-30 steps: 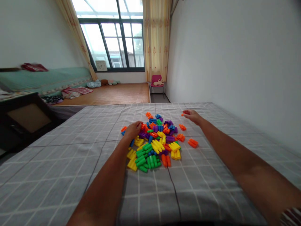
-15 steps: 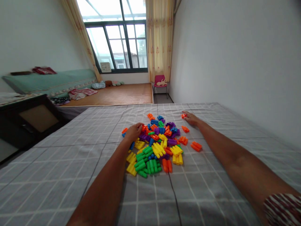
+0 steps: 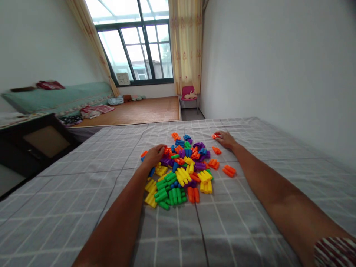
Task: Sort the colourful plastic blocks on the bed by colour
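Head view: your right hand [image 3: 226,140] is at far right, apart from the heap, fingertips touching a small bright-orange ribbed plastic block [image 3: 215,136]. Pinched or merely touched: cannot tell at this size; nor whether the block rests on the grey, white-checked bedsheet [image 3: 236,230]. Your left hand [image 3: 155,154] is at the far left edge of a loose heap of multicoloured tube-shaped plastic blocks [image 3: 183,176], fingers curled beside a red-orange plastic block [image 3: 167,151]. Grip there unclear; the hand hides it. Three loose orange ribbed blocks [image 3: 229,171] lie right of the heap, nearer you than your right hand.

Handling (judged): light, stiff moulded plastic, hard to damage, smooth enough to slip a little. Your best hold is thumb and forefinger across the outer sides of the joined tubes, mid-length; rounded ends probably slide out. Heap pieces overlap, so take an exposed side.
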{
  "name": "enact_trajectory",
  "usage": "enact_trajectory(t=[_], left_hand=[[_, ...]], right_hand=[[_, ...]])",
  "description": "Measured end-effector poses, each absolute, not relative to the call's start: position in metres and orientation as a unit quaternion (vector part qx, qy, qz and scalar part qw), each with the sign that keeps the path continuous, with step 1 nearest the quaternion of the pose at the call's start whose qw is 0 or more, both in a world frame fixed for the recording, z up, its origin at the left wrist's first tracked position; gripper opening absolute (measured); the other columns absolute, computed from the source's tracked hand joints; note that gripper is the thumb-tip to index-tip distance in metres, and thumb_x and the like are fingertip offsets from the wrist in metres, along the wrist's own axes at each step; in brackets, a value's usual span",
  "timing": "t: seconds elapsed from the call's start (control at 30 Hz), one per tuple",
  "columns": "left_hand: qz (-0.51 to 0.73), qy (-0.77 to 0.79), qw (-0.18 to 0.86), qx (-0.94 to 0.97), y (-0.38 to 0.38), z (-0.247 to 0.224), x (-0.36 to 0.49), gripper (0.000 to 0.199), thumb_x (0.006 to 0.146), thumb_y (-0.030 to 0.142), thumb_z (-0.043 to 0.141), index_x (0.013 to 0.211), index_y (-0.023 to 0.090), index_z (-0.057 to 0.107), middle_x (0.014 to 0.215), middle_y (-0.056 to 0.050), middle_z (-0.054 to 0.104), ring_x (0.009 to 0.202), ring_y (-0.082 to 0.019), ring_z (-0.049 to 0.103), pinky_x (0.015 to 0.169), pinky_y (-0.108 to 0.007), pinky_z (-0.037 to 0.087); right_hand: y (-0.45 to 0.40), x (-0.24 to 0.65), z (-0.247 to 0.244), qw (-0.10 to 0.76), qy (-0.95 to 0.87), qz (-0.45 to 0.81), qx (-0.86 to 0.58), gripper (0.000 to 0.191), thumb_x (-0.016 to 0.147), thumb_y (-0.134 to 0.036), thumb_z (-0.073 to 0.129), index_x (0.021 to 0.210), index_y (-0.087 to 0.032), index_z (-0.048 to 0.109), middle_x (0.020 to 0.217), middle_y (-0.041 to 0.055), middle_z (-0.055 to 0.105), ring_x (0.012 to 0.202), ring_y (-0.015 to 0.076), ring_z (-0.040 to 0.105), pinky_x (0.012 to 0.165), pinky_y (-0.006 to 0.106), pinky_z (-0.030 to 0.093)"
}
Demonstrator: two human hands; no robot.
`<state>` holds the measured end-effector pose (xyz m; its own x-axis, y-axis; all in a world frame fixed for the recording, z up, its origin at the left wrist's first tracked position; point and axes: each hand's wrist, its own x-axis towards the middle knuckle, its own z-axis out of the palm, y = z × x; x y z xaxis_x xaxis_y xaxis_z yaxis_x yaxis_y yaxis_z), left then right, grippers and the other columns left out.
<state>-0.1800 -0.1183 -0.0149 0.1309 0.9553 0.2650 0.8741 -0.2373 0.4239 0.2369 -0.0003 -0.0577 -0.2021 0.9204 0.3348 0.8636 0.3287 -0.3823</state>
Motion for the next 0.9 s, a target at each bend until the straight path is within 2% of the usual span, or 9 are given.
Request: enact_trajectory(t=[0.17,0.37,0.6,0.73,0.9], left_hand=[[0.246,0.614,0.084,0.745,-0.114,-0.018,-0.183,0.04,0.092,0.035,0.036,0.116,0.021,0.065,0.113,-0.006,0.07,0.105,-0.022,0.063,0.091,-0.031,0.047],[0.241,0.607,0.078,0.753,-0.112,-0.019,-0.185,0.042,0.092,0.036,0.035,0.116,0.021,0.065,0.112,-0.006,0.07,0.105,-0.022,0.063,0.09,-0.03,0.047],[0.239,0.61,0.079,0.751,-0.111,-0.02,-0.186,0.043,0.092,0.037,0.033,0.117,0.021,0.065,0.11,-0.006,0.071,0.102,-0.021,0.063,0.089,-0.03,0.047],[0.242,0.604,0.078,0.756,-0.11,-0.02,-0.187,0.043,0.091,0.037,0.034,0.116,0.021,0.065,0.112,-0.005,0.07,0.104,-0.021,0.063,0.09,-0.03,0.047],[0.244,0.605,0.077,0.754,-0.11,-0.02,-0.186,0.043,0.091,0.037,0.034,0.115,0.022,0.066,0.112,-0.005,0.07,0.104,-0.021,0.063,0.089,-0.03,0.047]], right_hand=[[-0.013,0.259,-0.039,0.273,-0.784,0.119,-0.545,0.037,0.074,-0.04,0.068,0.104,-0.019,0.064,0.111,0.0078,0.068,0.103,0.0232,0.061,0.091,0.037,0.046],[-0.021,0.266,-0.043,0.266,-0.754,0.14,-0.585,0.037,0.073,-0.041,0.068,0.103,-0.02,0.064,0.105,0.0075,0.068,0.099,0.0233,0.062,0.086,0.037,0.048],[-0.016,0.272,-0.042,0.25,-0.772,0.213,-0.544,0.051,0.067,-0.039,0.073,0.112,-0.018,0.063,0.11,0.0088,0.067,0.101,0.0231,0.061,0.088,0.036,0.048],[-0.016,0.273,-0.04,0.221,-0.786,0.201,-0.542,0.045,0.071,-0.043,0.069,0.109,-0.019,0.067,0.11,0.0084,0.068,0.1,0.0246,0.061,0.09,0.037,0.048],[-0.021,0.269,-0.019,0.195,-0.789,0.176,-0.556,0.058,0.067,-0.047,0.073,0.119,-0.021,0.065,0.12,0.0109,0.064,0.109,0.0279,0.058,0.092,0.038,0.046]])
